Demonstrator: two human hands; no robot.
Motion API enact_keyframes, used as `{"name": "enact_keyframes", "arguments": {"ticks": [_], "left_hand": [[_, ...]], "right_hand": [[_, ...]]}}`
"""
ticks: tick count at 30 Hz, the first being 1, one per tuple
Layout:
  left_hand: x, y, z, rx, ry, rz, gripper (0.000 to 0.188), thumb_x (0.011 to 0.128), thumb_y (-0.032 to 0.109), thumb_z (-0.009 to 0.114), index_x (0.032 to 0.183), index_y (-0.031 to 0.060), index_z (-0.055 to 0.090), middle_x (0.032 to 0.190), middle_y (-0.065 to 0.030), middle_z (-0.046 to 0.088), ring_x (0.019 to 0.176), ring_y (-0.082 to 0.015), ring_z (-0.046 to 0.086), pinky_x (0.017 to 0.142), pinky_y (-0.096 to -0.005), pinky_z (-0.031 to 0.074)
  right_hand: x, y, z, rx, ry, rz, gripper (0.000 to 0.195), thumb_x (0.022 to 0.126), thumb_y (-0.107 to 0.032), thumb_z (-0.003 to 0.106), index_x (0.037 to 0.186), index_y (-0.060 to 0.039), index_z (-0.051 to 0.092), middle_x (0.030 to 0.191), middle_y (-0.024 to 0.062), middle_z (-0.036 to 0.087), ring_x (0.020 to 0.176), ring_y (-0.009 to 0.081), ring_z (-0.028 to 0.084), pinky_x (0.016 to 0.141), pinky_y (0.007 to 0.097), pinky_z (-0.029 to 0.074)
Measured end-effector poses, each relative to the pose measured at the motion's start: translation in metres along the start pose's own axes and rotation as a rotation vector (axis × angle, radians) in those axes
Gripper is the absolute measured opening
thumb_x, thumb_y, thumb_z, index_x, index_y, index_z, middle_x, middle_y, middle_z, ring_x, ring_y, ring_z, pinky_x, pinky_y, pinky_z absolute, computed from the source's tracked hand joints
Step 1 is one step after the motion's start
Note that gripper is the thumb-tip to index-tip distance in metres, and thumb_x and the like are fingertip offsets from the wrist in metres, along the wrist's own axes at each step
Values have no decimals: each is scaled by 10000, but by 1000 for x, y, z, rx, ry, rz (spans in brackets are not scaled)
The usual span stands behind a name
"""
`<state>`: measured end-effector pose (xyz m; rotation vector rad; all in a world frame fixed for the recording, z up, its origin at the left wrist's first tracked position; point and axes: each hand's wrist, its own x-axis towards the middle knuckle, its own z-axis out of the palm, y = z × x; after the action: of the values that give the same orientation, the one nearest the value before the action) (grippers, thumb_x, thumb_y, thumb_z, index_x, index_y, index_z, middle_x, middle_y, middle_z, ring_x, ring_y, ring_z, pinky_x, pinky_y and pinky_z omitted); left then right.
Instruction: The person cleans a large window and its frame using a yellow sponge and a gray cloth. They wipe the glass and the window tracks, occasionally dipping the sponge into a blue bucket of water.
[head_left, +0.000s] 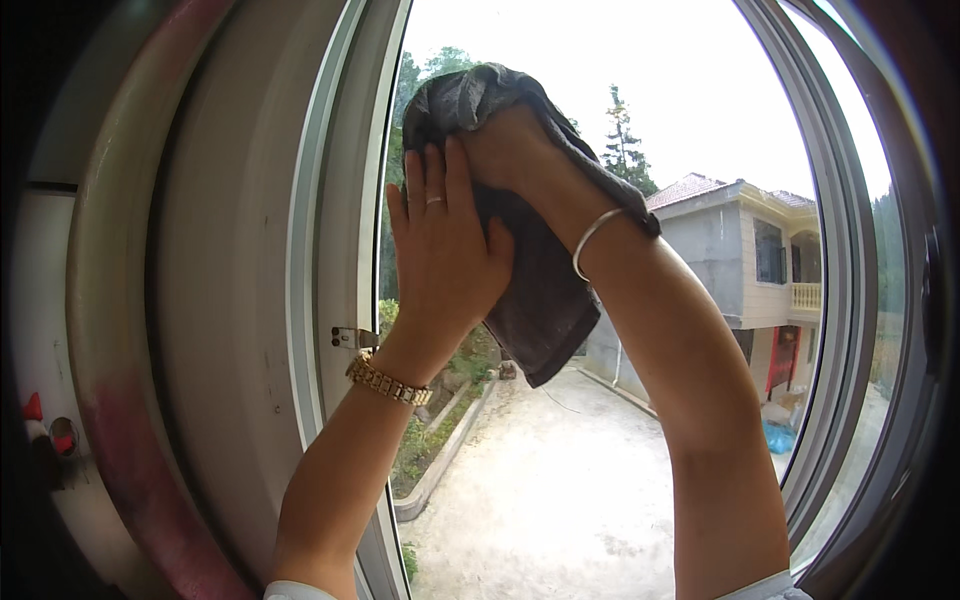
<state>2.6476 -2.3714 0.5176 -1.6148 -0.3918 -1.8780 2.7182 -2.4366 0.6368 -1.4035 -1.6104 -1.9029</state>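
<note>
A dark grey cloth (544, 300) is spread against the window pane (570, 465), high in the middle of the view, with one end hanging down. My right hand (506, 146) is on the cloth; its fingers are hidden under a fold, and the cloth drapes along my forearm beside a silver bangle. My left hand (450, 240) lies flat just to the left, fingers pointing up, fingertips at the cloth's lower left part. It wears a ring, and a gold-coloured watch (388, 382) is on that wrist.
A metal window frame (349, 247) with a small metal catch (352, 337) runs along the left, and another frame upright (840, 300) curves along the right. Through the glass are a concrete yard, a planted bed with a kerb and a two-storey house (712, 247).
</note>
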Motion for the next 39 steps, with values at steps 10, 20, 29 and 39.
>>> {"name": "enact_keyframes", "arguments": {"ticks": [10,20,29,39], "left_hand": [[106,53,45,-134,78,272,745,910,379,489,1484,-26,243,1367,-280,492,1404,-403,306,1187,-480,146],[93,214,70,-323,152,433,702,861,380,544,1446,38,364,1350,-254,512,1392,-352,339,1180,-467,193],[-35,205,20,-705,-127,520,589,864,270,605,1410,111,451,1376,-194,488,1372,-335,377,1168,-481,239],[-201,21,-87,-400,-333,15,506,968,239,476,1424,24,427,1504,-151,367,1407,-310,344,1186,-463,195]], "right_hand": [[-16,104,-46,-210,-62,363,451,926,-399,450,1227,-119,637,1289,129,600,1197,307,573,980,482,464],[-167,242,-40,-161,-16,552,336,928,-349,458,1191,-178,580,1174,123,654,1052,334,644,847,461,529],[-313,121,-29,88,242,439,270,938,-239,556,1120,-64,650,1090,125,667,1069,287,620,955,394,458],[-255,-10,-39,194,112,178,401,847,-371,680,1129,-86,664,1152,146,646,1118,375,576,1036,483,385]]}}
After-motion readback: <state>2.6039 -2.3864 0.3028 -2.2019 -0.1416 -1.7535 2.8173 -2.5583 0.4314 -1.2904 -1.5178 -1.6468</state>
